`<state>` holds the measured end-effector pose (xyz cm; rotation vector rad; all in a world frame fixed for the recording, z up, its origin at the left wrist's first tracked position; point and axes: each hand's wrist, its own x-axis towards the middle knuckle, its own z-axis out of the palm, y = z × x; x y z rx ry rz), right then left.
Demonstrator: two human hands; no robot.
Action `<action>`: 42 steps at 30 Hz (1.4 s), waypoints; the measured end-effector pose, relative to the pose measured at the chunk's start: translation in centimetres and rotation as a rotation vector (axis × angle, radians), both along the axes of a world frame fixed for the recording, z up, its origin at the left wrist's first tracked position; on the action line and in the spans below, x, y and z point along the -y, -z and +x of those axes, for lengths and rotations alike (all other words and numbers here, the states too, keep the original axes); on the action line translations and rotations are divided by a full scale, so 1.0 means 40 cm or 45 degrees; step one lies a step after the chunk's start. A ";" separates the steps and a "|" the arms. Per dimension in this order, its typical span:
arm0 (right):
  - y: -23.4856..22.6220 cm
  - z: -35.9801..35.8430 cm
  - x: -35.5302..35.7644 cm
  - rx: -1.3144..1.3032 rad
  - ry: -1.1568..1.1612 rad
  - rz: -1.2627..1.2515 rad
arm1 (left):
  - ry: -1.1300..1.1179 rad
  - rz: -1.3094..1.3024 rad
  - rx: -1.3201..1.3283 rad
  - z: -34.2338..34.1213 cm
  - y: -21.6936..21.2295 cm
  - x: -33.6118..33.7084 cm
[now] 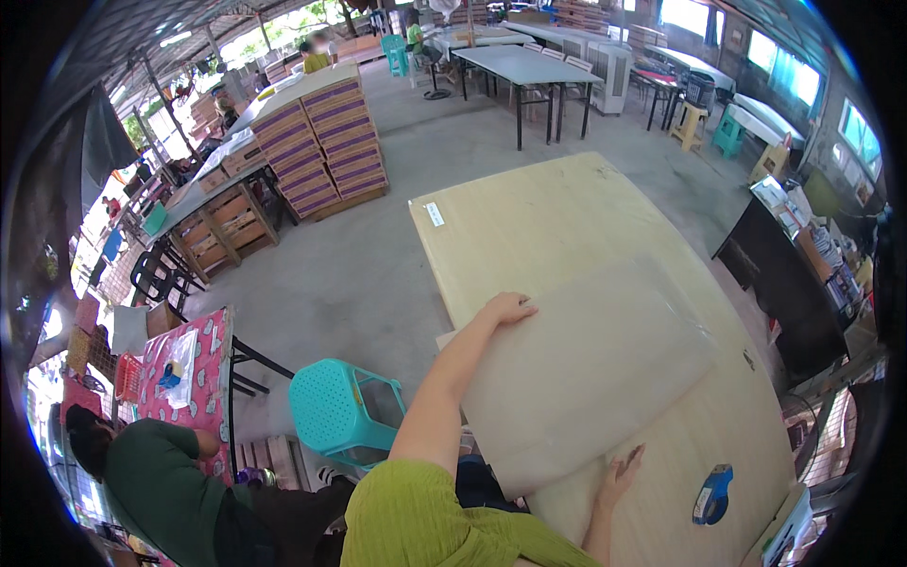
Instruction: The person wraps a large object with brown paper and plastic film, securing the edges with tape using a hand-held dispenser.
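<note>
A large translucent plastic sheet (586, 369) lies over the pale wooden table (529, 217) in front of me, its near corner hanging over the left edge. My left hand (510, 308) rests on the sheet's far-left part, fingers laid on the surface. Close to the sheet's near-right edge is my right hand (617, 480), its fingers loosely bent and spread from the thumb, with nothing visible in it. A blue tape dispenser (713, 495) lies on the table to the right of that hand.
A turquoise stool (342, 406) stands left of the table. A person in dark green (165, 472) sits beside a pink-covered table (203, 378). Stacked cartons (316, 142) rise at far left; a dark-sided stand (784, 265) loaded with items is at right.
</note>
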<state>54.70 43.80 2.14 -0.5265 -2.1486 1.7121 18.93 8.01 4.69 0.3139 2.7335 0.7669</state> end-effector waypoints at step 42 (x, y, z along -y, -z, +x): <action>-0.059 0.079 0.085 0.681 -0.380 -0.081 | -0.018 -0.097 0.186 0.291 -0.083 0.097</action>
